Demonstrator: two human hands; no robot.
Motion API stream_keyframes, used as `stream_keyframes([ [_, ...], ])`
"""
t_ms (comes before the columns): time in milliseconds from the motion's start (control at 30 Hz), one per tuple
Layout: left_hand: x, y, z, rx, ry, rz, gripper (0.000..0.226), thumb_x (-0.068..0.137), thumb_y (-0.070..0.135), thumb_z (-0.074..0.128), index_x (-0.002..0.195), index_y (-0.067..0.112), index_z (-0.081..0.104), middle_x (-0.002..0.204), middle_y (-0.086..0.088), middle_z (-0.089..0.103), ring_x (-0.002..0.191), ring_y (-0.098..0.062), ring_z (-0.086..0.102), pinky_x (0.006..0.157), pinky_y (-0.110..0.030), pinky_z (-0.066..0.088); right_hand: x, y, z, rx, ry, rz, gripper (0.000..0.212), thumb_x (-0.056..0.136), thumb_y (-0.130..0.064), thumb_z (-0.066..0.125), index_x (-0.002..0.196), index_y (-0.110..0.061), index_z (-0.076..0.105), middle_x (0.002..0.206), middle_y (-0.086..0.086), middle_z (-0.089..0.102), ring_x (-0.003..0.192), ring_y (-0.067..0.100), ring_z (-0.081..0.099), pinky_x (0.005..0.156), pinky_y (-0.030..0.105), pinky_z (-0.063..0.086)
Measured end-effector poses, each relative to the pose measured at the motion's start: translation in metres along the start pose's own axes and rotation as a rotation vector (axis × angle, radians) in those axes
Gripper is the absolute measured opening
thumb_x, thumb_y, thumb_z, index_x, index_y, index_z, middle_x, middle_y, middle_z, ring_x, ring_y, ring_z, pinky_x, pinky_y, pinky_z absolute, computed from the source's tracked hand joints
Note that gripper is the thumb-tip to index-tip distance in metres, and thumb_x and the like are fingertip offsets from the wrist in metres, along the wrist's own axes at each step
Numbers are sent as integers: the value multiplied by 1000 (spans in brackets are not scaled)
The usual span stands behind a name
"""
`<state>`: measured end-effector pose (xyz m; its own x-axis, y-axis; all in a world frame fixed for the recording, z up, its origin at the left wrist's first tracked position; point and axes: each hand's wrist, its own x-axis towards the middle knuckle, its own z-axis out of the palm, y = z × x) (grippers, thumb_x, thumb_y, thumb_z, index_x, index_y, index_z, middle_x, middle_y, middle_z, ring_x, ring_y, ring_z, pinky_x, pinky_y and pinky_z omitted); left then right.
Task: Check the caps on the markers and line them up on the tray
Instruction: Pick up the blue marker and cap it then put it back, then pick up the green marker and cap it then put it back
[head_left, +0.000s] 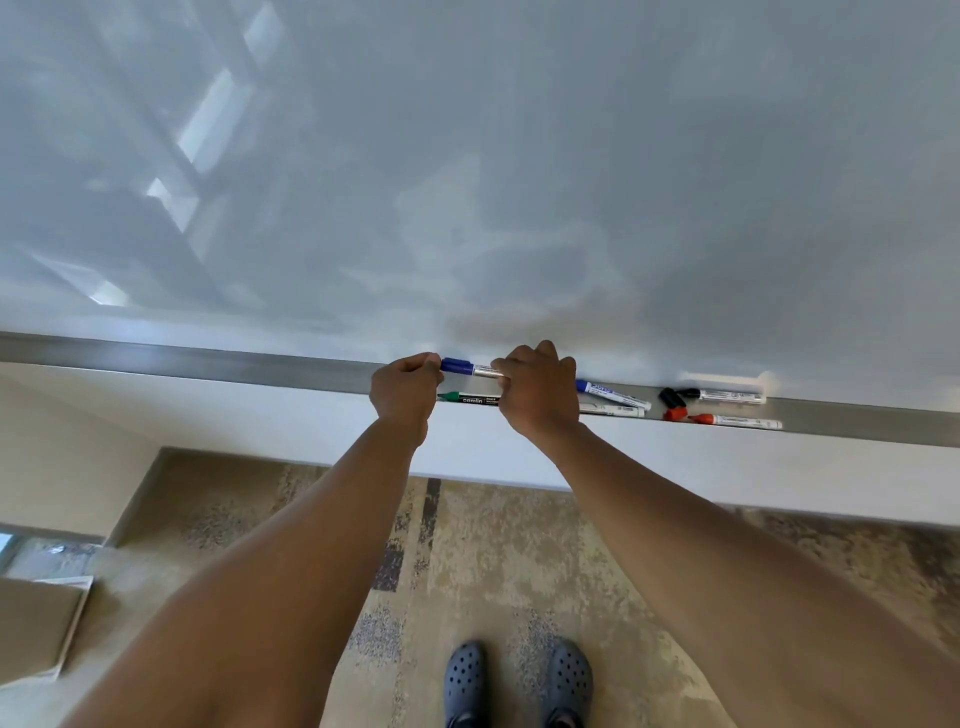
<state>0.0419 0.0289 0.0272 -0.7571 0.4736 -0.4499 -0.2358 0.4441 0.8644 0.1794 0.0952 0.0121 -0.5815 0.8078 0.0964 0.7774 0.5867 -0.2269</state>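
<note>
Head view | blue marker (470, 368) held level just above tray (208, 361) | left hand (405, 389) pinches its blue cap, right hand (537, 392) closed around barrel | advice: push cap straight along barrel until seated, then lay marker beside green marker (467, 399).

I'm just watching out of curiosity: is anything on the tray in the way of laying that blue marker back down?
Partly. The blue marker, held by the left hand and right hand, hangs over the tray. The green marker lies right below it. To the left, the tray looks bare.
</note>
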Motion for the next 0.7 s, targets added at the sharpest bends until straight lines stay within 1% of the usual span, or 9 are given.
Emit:
stream_keyframes([
  [67, 9, -7, 1, 61, 31, -2, 12, 86, 23, 66, 76, 25, 72, 81, 3, 71, 73, -13, 60, 62, -21, 48, 3, 4, 10, 20, -29, 2, 28, 86, -10, 52, 105, -22, 68, 103, -3, 66, 100, 27, 47, 71, 32, 24],
  [133, 18, -16, 1, 121, 59, 4, 10, 89, 23, 63, 84, 23, 71, 80, 5, 68, 70, -13, 59, 57, -21, 46, 4, 8, 22, 41, -74, 11, 31, 86, -7, 51, 108, -19, 68, 104, -1, 66, 101, 28, 46, 72, 32, 27],
  [200, 26, -22, -2, 185, 93, 36, 10, 91, 22, 60, 91, 23, 70, 79, 9, 65, 68, -10, 58, 54, -19, 44, 5, 10, 31, 47, -81, 19, 33, 84, -4, 53, 109, -18, 69, 103, 0, 67, 101, 28, 46, 73, 32, 29],
  [233, 30, -24, -3, 220, 116, 47, 12, 92, 22, 59, 96, 23, 70, 82, 8, 65, 69, -9, 57, 54, -19, 43, 5, 11, 34, 50, -84, 25, 34, 82, -2, 53, 108, -17, 69, 102, 0, 67, 101, 29, 46, 72, 31, 29],
  [267, 37, -28, -5, 250, 138, 56, 14, 92, 22, 58, 101, 22, 69, 88, 7, 66, 71, -9, 58, 55, -19, 44, 6, 12, 39, 55, -91, 29, 34, 81, -1, 54, 107, -16, 69, 101, 1, 67, 101, 29, 46, 72, 30, 29],
  [400, 56, -37, -9, 354, 188, 89, 26, 92, 25, 62, 118, 18, 64, 107, 2, 66, 84, -17, 60, 73, -27, 52, 9, 14, 49, 53, -122, 48, 34, 82, 0, 53, 109, -14, 68, 102, 2, 65, 104, 29, 45, 73, 31, 30],
  [500, 70, -43, -10, 397, 193, 70, 33, 90, 29, 64, 122, 19, 60, 116, -1, 62, 87, -19, 62, 80, -33, 57, 12, 13, 54, 38, -132, 65, 33, 81, 1, 53, 107, -13, 67, 102, 3, 64, 105, 29, 44, 76, 33, 34],
  [600, 80, -47, -10, 422, 204, 35, 36, 88, 34, 65, 121, 22, 58, 119, -2, 59, 87, -22, 66, 81, -40, 59, 14, 13, 58, 28, -156, 76, 31, 79, 3, 53, 103, -11, 67, 102, 5, 62, 106, 30, 44, 80, 36, 39],
  [700, 85, -49, -11, 450, 211, 14, 40, 86, 37, 64, 122, 21, 56, 121, -3, 56, 84, -24, 68, 81, -43, 59, 15, 13, 62, -13, -185, 82, 32, 78, 3, 51, 105, -10, 65, 104, 8, 59, 108, 31, 42, 80, 36, 39],
])
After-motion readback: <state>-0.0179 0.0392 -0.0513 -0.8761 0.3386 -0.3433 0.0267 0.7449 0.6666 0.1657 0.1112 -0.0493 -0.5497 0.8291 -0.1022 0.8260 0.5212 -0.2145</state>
